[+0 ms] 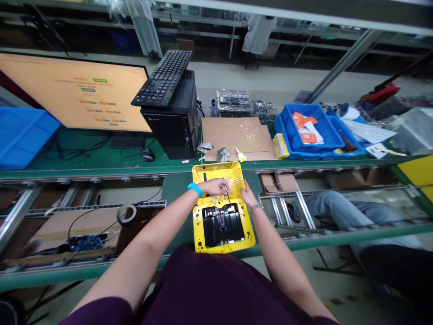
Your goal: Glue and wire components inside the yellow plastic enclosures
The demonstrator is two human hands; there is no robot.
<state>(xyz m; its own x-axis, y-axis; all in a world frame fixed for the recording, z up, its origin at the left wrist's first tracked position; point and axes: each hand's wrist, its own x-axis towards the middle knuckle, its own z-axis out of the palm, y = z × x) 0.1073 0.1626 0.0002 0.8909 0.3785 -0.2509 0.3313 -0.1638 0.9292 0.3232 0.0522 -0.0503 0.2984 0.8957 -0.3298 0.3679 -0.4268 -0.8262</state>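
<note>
An opened yellow case (pixel 250 239) lies in front of me, with a black panel (pixel 223 230) in its near half and thin wires running to the far half. Over the far half is my left hand (pixel 215 186), its fingers pinched together near a red wire; what is between the fingertips is too small to make out. At the right edge of the raised half, my right hand (pixel 248 195) rests against the yellow rim with its fingers stretched out.
Behind the case stand a monitor (pixel 84 95), a black computer tower (pixel 171 131) with a keyboard (pixel 165 79) on top, cardboard sheets (pixel 233 131) and blue bins (pixel 314 144). Tape (pixel 126 214) and a circuit board (pixel 86 243) lie left. A person's legs (pixel 348 212) show right.
</note>
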